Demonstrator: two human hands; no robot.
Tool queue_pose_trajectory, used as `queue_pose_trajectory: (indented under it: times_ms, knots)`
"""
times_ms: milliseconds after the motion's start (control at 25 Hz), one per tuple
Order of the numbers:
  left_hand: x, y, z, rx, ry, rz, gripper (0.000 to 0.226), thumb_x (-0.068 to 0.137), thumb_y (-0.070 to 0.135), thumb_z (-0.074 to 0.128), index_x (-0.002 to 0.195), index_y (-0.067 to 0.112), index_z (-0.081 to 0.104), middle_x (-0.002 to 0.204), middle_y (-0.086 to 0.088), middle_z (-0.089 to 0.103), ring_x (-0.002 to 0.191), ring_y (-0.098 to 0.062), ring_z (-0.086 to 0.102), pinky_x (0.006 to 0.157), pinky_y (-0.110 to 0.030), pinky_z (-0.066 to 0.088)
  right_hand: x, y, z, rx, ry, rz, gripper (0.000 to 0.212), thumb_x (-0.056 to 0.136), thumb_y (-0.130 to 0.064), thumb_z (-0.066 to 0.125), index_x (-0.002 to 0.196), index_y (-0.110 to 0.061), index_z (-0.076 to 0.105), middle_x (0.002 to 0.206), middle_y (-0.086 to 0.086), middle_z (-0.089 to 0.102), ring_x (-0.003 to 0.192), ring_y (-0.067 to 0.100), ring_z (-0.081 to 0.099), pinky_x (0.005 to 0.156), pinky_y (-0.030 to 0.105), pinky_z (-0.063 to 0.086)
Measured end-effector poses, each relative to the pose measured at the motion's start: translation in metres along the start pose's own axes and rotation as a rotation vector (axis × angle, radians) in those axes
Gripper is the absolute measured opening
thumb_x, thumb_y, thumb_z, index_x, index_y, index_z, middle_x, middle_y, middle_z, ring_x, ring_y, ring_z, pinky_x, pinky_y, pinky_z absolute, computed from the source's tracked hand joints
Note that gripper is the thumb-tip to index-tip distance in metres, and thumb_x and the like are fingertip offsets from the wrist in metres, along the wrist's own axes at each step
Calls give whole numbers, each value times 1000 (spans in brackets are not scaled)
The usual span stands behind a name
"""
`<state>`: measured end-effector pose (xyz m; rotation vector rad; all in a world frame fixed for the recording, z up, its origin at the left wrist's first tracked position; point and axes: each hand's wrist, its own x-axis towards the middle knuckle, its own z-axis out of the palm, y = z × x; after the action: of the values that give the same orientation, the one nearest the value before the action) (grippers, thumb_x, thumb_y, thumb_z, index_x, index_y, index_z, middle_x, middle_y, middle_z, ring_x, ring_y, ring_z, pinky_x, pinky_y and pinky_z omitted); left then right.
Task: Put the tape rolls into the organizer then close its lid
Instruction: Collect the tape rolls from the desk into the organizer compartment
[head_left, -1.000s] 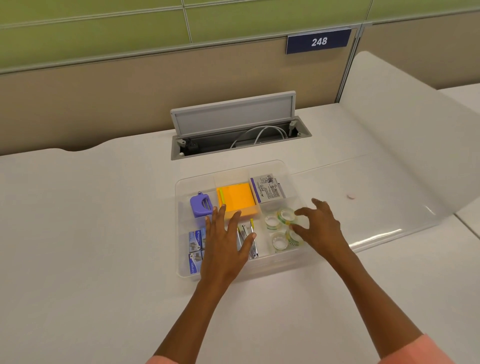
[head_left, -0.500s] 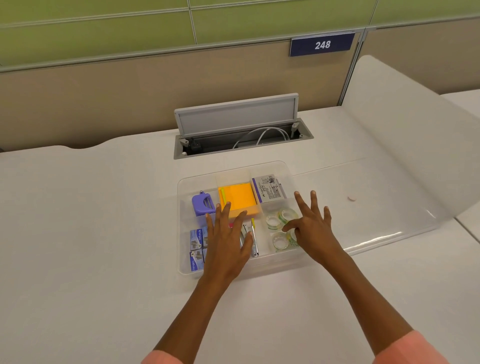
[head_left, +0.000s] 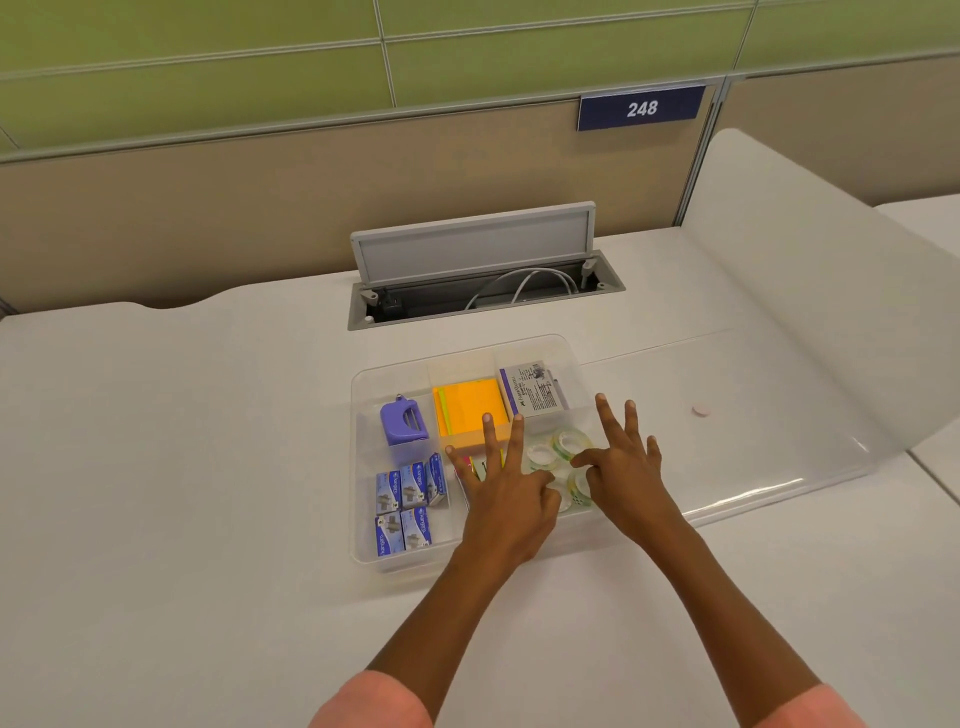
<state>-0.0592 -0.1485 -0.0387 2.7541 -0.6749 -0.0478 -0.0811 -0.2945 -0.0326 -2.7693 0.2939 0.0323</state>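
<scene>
Since a second ago the right hand has spread its fingers, empty, above the tape rolls in the organizer at centre frame; left hand likewise open. Lid remains open.

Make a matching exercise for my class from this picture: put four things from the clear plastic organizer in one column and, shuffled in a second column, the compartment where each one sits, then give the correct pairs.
Column 1
1. purple plastic hole punch
2. orange sticky note pad
3. clear tape rolls
4. small blue staple boxes

Column 2
A. front left compartment
B. back middle compartment
C. front right compartment, between the two hands
D. back left compartment

Pairs: 1-D, 2-B, 3-C, 4-A
</scene>
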Motion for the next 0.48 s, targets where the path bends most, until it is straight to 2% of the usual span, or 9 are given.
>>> queue_pose_trajectory:
  times_ms: [160,360,400,480]
  knots:
    - [0,1,-1,-2,6,-2,34,89,42,35,102,31,64,157,2,-9,135,-26,-33,90,-49,-41,-1,-1,0,23,26,-2,25,86,-7,56,101,-22,69,159,7,-2,145,31,-15,115,60,6]
    - [0,1,-1,7,13,-4,34,89,42,34,98,30,65,157,3,-8,134,-26,-35,91,-50,-41,-4,-3,-5,66,36,-23,24,87,-5,55,95,-20,71,159,9,3,146,30,-12,117,56,5]
    - [-1,0,-1,9,10,-3,34,89,42,34,98,31,65,157,3,-9,135,-26,-34,93,-53,-39,-6,-4,-7,116,62,-26,25,88,-5,54,101,-20,69,159,10,7,146,30,-6,117,54,8]
    - [-1,0,-2,2,3,1,34,89,40,34,99,31,65,157,2,-9,136,-27,-32,97,-58,-33,-9,0,-14,300,234,15,28,89,-8,54,113,-18,63,154,15,25,143,32,21,114,47,25]
